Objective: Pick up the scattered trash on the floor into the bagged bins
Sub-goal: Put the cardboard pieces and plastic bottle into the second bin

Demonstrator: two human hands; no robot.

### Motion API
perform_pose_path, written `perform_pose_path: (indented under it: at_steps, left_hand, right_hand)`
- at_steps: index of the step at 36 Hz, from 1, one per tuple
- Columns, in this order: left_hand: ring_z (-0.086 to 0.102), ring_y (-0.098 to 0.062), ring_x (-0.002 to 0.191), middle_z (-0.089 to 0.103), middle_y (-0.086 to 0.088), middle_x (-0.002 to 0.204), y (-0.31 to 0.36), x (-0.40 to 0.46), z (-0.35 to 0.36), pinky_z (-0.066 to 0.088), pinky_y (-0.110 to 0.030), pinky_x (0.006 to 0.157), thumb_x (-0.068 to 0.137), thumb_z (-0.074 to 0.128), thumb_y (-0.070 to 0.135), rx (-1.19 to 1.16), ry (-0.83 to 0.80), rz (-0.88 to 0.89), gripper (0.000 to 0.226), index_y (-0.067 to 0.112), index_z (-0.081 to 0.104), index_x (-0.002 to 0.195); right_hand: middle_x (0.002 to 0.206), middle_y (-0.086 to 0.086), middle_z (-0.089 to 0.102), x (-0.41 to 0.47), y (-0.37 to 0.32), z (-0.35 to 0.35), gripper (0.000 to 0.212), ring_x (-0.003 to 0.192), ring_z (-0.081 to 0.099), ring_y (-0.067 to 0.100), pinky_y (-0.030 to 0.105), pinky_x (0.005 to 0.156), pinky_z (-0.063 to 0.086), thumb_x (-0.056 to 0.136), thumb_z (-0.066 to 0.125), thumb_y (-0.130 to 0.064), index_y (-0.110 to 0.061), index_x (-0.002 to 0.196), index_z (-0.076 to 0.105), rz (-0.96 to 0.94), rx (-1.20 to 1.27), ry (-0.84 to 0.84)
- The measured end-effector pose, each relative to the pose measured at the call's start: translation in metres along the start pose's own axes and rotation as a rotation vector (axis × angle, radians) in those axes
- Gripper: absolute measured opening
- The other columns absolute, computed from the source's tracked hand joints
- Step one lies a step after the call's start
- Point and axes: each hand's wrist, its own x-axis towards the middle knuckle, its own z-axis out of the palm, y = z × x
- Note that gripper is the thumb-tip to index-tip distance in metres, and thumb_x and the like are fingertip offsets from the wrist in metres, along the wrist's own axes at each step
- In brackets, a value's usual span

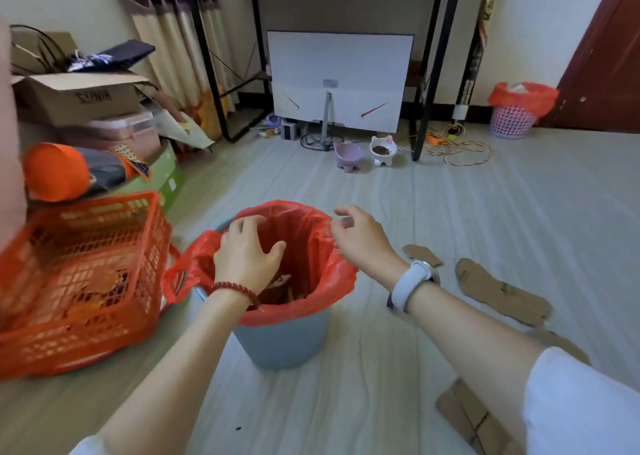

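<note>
A pale floor is seen, with a black desk at the back wall. A white board is leaned under it, and two pet bowls are set in front. An orange crate is placed on the left. Brown cardboard bits are scattered on the right.

A grey bin is lined with a red bag. The left hand is held over its mouth, fingers spread, nothing gripped. The right hand is held at the bag's rim, loosely curled; a grip cannot be told. A second bagged bin is stood by the door.
</note>
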Motion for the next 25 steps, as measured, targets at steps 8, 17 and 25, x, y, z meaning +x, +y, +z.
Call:
perform_pose_path:
  at_steps: [8, 17, 25]
  left_hand:
    - [0.057, -0.027, 0.096, 0.061, -0.004, 0.107, 0.049, -0.1, 0.079, 0.043, -0.036, 0.074, 0.079, 0.044, 0.028, -0.133, -0.045, 0.516, 0.029, 0.015, 0.058, 0.101]
    - [0.046, -0.021, 0.121, 0.047, -0.007, 0.132, 0.053, -0.202, 0.194, 0.038, -0.031, 0.101, 0.09, 0.054, 0.019, -0.257, -0.658, 0.25, 0.044, 0.008, 0.042, 0.131]
    - [0.051, -0.019, 0.113, 0.05, -0.004, 0.13, 0.051, -0.201, 0.225, 0.042, -0.03, 0.092, 0.089, 0.057, 0.025, -0.222, -0.76, 0.141, 0.049, 0.013, 0.038, 0.133]
  right_hand:
    - [0.085, 0.001, 0.063, -0.066, 0.088, -0.08, 0.02, 0.065, 0.059, 0.011, 0.032, 0.073, 0.051, 0.093, 0.043, -0.007, -0.019, 0.098, 0.059, 0.069, -0.01, 0.005]
    - [0.1, 0.005, 0.067, -0.178, 0.258, -0.151, 0.021, 0.101, 0.061, 0.023, 0.032, 0.089, 0.044, 0.09, 0.055, -0.021, -0.013, 0.108, 0.062, 0.503, -0.476, -0.178]
    - [0.148, 0.016, 0.017, -0.244, 0.361, -0.125, 0.113, 0.136, 0.02, 0.037, 0.041, 0.11, 0.021, 0.072, 0.069, -0.053, -0.012, 0.147, -0.006, 0.829, -0.68, -0.436]
